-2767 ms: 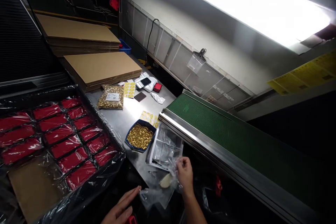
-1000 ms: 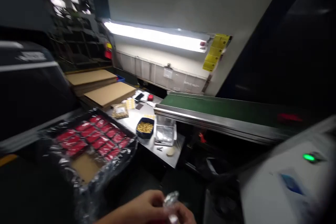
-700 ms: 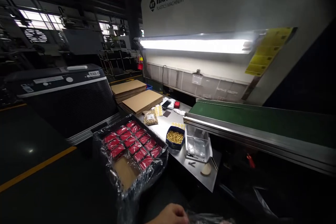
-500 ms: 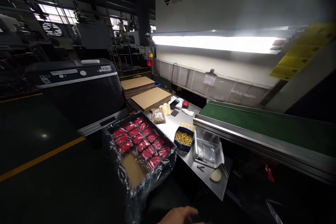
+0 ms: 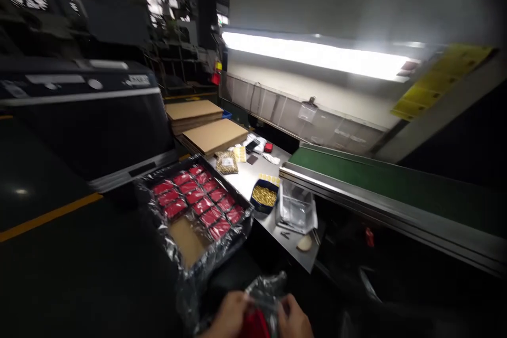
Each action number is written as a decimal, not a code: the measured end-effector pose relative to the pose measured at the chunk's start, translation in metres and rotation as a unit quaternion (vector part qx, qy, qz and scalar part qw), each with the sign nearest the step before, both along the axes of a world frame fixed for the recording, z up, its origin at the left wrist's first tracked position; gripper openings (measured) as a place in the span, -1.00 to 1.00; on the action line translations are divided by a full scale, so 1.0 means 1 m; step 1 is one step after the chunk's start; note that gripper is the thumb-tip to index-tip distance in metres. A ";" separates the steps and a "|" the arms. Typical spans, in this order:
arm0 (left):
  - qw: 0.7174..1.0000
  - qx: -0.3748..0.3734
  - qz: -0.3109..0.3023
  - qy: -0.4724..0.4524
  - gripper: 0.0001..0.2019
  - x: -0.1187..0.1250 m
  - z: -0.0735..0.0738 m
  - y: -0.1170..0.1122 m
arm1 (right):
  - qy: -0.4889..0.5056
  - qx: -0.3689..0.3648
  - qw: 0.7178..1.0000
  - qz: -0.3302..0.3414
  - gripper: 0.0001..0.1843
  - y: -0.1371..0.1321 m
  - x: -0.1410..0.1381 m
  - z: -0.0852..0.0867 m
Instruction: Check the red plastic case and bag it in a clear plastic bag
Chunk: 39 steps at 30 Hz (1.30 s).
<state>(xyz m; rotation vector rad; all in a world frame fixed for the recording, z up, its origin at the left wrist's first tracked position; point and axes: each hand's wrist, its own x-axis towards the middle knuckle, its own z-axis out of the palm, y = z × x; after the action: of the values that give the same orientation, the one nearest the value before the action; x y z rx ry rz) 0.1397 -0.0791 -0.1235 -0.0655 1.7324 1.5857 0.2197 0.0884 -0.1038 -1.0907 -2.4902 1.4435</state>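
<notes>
Both hands point(image 5: 261, 317), half cut off, pinch a blurred clear bag point(image 5: 267, 290) over a red part point(image 5: 253, 325).

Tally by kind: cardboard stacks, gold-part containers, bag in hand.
Cardboard sheet stacks: 2
Blue tray of gold parts: 1
Sealed bag of gold parts: 1
Clear bag, in left hand and right hand: 1
Total: 5

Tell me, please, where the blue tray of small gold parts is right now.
The blue tray of gold parts sits mid-frame on the steel table, between the box of red pieces on its left and the clear bags on its right.
</notes>
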 end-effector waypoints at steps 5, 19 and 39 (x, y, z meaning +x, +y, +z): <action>0.989 0.040 0.088 -0.109 -0.71 0.014 0.015 -0.021 | 0.027 -0.047 0.998 -0.027 -0.82 -0.030 0.027 -0.009; 0.972 0.084 0.090 -0.199 -0.54 0.042 0.028 -0.067 | 0.026 -0.322 0.914 0.244 -0.77 -0.022 0.018 0.053; 0.971 -0.001 0.054 0.233 -0.65 0.027 0.065 -0.074 | 0.128 0.015 0.965 0.227 -0.74 -0.051 0.003 0.023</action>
<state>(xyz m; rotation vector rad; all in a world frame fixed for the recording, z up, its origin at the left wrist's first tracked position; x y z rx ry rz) 0.1664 -0.1530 -0.0587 0.2346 2.1151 1.7805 0.2229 0.0377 -0.0806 -0.3018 -2.6571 1.5171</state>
